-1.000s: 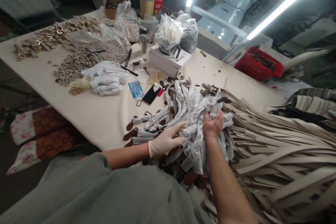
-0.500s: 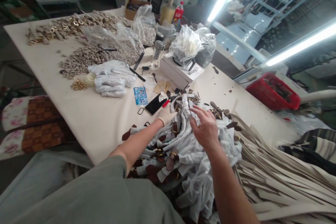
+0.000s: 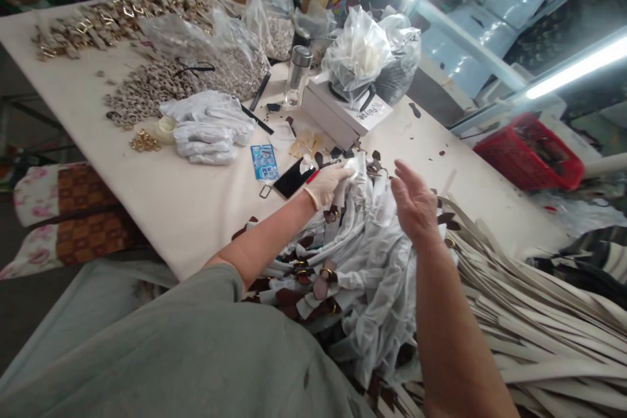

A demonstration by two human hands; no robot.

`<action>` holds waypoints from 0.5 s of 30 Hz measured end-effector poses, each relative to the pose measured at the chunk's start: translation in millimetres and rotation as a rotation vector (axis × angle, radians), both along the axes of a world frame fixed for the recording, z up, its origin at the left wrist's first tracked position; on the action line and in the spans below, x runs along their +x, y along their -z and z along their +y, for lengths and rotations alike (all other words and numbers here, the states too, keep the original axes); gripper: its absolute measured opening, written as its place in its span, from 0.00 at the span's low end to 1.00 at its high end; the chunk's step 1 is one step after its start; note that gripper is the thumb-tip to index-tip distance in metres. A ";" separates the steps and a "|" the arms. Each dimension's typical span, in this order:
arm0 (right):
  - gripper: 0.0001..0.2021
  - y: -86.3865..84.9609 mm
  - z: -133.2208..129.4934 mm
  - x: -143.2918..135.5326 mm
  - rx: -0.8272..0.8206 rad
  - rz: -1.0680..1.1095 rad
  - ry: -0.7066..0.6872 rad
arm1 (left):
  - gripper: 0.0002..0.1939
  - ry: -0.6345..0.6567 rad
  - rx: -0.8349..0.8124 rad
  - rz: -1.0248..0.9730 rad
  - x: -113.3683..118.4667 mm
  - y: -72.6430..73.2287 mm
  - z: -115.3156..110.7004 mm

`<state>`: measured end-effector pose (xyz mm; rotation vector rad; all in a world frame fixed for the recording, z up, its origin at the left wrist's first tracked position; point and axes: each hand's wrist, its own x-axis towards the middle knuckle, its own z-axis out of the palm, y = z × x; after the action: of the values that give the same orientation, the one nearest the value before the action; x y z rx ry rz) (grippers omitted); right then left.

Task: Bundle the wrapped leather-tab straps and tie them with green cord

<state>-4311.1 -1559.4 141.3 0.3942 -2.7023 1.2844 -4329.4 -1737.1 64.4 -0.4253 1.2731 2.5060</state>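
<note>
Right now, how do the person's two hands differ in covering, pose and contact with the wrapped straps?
The left hand wears a pale glove; the right hand is bare. The left hand pinches a wrapped strap at the far edge of the strap pile; the right hand is open, fingers spread, raised above it. Both are over the pile.

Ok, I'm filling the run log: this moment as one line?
left hand: gloved, gripping wrapped straps | right hand: bare, open above pile | phone beside left hand | table
</note>
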 end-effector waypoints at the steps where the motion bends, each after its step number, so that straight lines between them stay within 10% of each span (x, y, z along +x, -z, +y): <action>1: 0.26 -15.8 1.5 8.0 -0.018 0.043 -0.008 | 0.22 0.040 0.079 0.079 14.5 -19.4 3.8; 5: 0.16 -83.5 10.2 46.6 0.000 0.139 -0.087 | 0.31 0.416 0.172 0.265 98.0 -73.9 22.1; 8: 0.16 -106.1 5.0 65.6 0.113 0.137 -0.165 | 0.35 0.849 -0.035 0.357 154.0 -71.3 31.5; 11: 0.14 -84.8 -24.2 69.1 0.153 0.066 -0.437 | 0.38 1.051 -0.344 0.442 181.5 -46.0 38.3; 15: 0.09 -13.7 -80.5 67.9 0.531 -0.245 -0.918 | 0.34 1.017 -0.500 0.549 189.8 -17.1 50.3</action>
<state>-4243.2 -1639.9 155.1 1.7913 -3.1492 0.6882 -4139.6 -1686.8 81.6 0.7126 1.7061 1.4461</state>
